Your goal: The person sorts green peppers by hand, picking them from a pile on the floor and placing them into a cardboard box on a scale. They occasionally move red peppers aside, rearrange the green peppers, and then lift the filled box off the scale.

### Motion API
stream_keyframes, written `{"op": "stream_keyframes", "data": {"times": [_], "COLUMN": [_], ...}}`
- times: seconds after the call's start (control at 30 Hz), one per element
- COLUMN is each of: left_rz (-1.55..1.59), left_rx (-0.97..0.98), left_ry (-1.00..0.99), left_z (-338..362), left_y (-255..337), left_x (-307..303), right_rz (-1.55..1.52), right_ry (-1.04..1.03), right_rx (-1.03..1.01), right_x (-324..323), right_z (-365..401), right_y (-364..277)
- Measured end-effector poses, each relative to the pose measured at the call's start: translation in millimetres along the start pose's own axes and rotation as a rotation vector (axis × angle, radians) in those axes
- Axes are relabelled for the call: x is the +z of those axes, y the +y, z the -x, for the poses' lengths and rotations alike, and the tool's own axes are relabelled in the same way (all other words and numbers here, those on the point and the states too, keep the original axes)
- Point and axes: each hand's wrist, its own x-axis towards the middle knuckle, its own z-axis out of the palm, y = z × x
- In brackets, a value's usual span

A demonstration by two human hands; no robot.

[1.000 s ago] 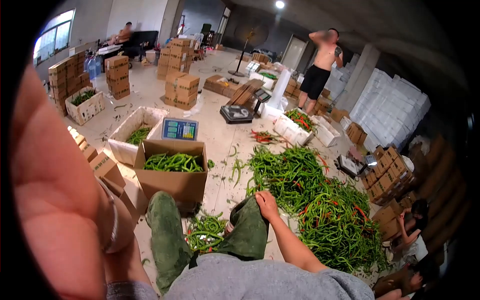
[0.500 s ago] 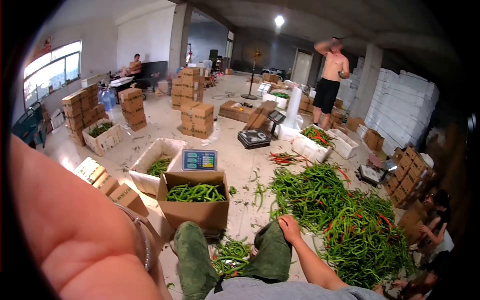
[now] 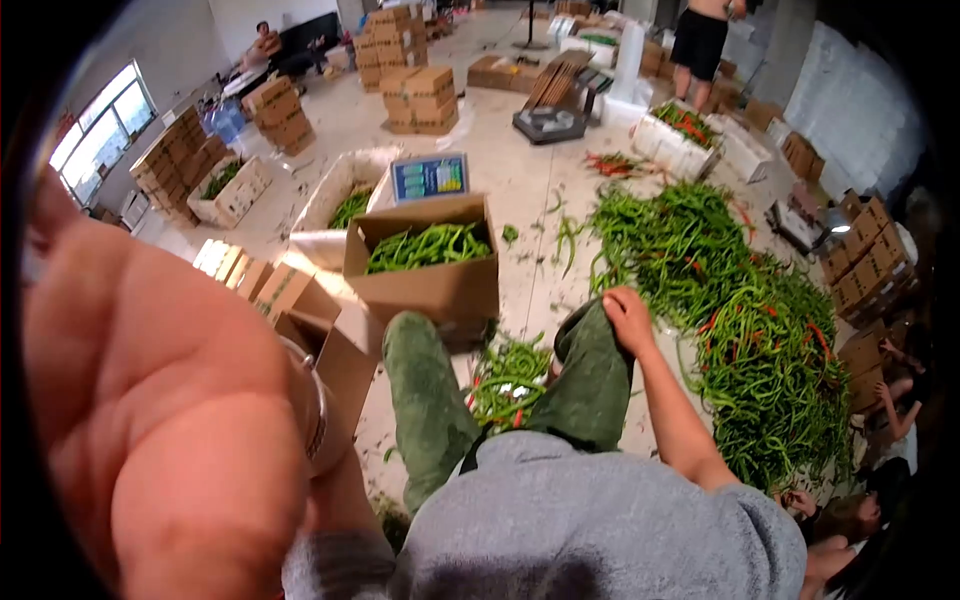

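My left hand [image 3: 170, 390] is raised very near the camera and fills the left side, with a bracelet [image 3: 312, 400] at its wrist; its fingers are mostly out of frame or blurred. My right hand [image 3: 627, 320] rests on my right knee, on the green trousers [image 3: 595, 385], fingers laid over the cloth and holding nothing. Between my legs lies a small heap of green peppers [image 3: 510, 380]. An open cardboard box [image 3: 425, 295] of green peppers stands before my left knee, with a scale display [image 3: 430, 177] behind it. To the right spreads a large pile of peppers [image 3: 770, 370].
Foam boxes [image 3: 675, 145] stand ahead, right of a black scale [image 3: 550, 122]. Stacked cartons [image 3: 418, 97] stand farther back. A person in black shorts [image 3: 700, 45] stands behind the foam boxes. Other people [image 3: 890, 430] sit at the right edge; another sits at the back left.
The view has tilted down, so more of my grey shirt shows and the room sits higher in frame. My left hand still looms close; my right hand stays on the knee.
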Motion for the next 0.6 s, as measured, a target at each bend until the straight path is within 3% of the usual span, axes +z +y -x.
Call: {"op": "stream_keyframes", "data": {"times": [0.1, 0.17, 0.23, 0.3, 0.33, 0.37, 0.4, 0.47, 0.5, 0.57, 0.6], "left_rz": [-0.128, -0.230, -0.223, -0.142, 0.000, 0.135, 0.224, 0.731, 0.919, 1.073, 1.069], "left_rx": [-0.287, -0.850, -1.572, -1.800, -2.106, -2.085, -2.265, -1.826, -2.380, -1.730, -1.749], "left_ry": [0.014, -0.119, -0.467, -0.983, -1.328, -1.621, -1.800, -2.151, -1.693, -1.625, -1.610], "left_z": [53, 127, 232, 376, 412, 439, 457, 471, 496, 548, 550], "left_y": [-5, -9, -2, 37, 60, 83, 105, 128, 152, 182, 186], "left_x": [-8, -18, -42, -74, -76, -77, -70, -51, -63, -101, -108], "right_rz": [-0.118, -0.315, -0.309, -0.368, -0.406, -0.387, -0.371, -0.569, -0.620, -0.630, -0.635], "right_ry": [-0.019, -0.006, 0.028, 0.144, 0.228, 0.206, 0.188, 0.268, 0.242, 0.212, 0.196], "right_rx": [0.188, 0.203, 0.184, 0.085, 0.075, 0.023, -0.038, -0.013, -0.001, 0.016, 0.028], "right_x": [-16, -20, -23, -19, -17, -18, -19, -12, -6, 16, 27], "right_z": [-14, -31, -55, -85, -100, -116, -127, -150, -160, -176, -183], "right_y": [-28, -42, -52, -54, -62, -58, -56, -87, -82, -68, -58]}}
